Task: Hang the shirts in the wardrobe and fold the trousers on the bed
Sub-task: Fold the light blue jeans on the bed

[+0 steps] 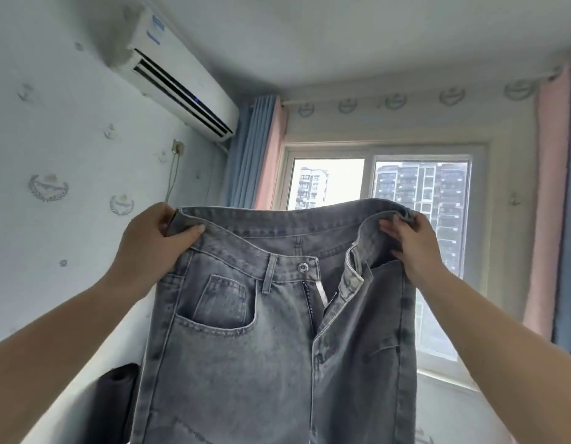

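open air around raised jeans (261,331), wall (53,139) left, window (374,181) behind

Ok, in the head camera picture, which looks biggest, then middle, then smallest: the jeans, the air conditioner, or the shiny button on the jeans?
1. Jeans, though they are nearest the camera, which inflates them.
2. Air conditioner.
3. Button, by far the smallest.

Left hand (153,241) and right hand (412,246) carry the jeans (261,347) by the waistband.
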